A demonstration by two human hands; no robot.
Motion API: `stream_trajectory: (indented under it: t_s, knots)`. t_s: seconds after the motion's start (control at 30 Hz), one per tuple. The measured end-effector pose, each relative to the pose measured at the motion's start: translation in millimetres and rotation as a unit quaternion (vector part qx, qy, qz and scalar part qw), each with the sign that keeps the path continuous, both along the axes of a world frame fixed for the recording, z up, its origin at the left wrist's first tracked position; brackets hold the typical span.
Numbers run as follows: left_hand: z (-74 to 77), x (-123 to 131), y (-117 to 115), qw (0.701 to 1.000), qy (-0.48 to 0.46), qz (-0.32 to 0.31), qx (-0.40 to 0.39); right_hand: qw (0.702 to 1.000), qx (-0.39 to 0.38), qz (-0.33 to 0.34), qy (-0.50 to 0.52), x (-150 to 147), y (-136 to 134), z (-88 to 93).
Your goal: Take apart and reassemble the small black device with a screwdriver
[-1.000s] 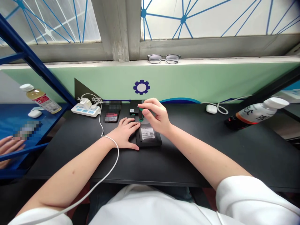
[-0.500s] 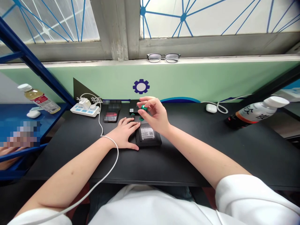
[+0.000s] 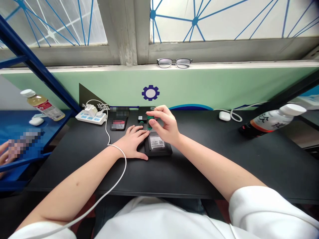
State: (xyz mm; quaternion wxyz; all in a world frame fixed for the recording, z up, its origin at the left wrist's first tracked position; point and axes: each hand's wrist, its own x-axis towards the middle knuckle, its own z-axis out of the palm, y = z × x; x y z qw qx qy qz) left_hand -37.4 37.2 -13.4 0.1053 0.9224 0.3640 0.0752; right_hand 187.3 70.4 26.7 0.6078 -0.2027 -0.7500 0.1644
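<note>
My right hand (image 3: 167,125) pinches the green and black handle of a screwdriver (image 3: 150,122) between thumb and fingers. The screwdriver stands nearly upright, its thin shaft pointing down at the far left corner of a flat black device (image 3: 158,150). A white label with print and a square code (image 3: 157,141) is on the device's upper face. My left hand (image 3: 133,141) lies with fingers spread on the table, its fingertips at the device's left edge. Just beyond those fingers lies a black thing with a green end (image 3: 141,123), partly hidden.
Behind my hands are a black box (image 3: 142,114) and a dark phone-like thing (image 3: 119,124). A white power strip (image 3: 90,117) stands left, its cable crossing my left forearm. At right are a white earbud case (image 3: 224,115) and a bottle (image 3: 272,120). Another person's hand (image 3: 5,151) shows far left.
My right hand has tipped the screwdriver more upright and shifted slightly down. My left hand stays in place. At far left, the other person's hand has moved.
</note>
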Motion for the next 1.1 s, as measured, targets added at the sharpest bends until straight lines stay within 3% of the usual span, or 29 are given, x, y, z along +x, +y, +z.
stream_trajectory:
  t_s: [0.27,0.47,0.53,0.87,0.97,1.1]
  knots:
    - [0.3,-0.3,0.4,1.0,0.003,0.0,-0.004,0.999,-0.024,0.025,0.032,-1.0,2.1,-1.0]
    - [2.0,0.4,0.1,1.0,0.009,0.003,-0.003,0.971,-0.179,0.135,0.082,-6.8,0.5,-5.6]
    - [2.1,0.7,0.0,1.0,0.008,0.003,-0.001,0.966,-0.201,0.144,0.077,-6.2,-0.5,-7.1]
    - [1.9,0.8,0.1,1.0,0.016,-0.001,-0.002,0.996,-0.003,0.094,-0.001,-0.4,6.1,-3.7]
    - [2.5,1.1,0.0,1.0,0.021,0.0,-0.002,0.996,-0.037,0.083,0.002,-0.4,6.8,-5.0]
    - [3.5,1.1,-0.1,1.0,0.021,0.001,-0.005,0.986,-0.109,0.126,0.024,0.0,5.8,-6.1]
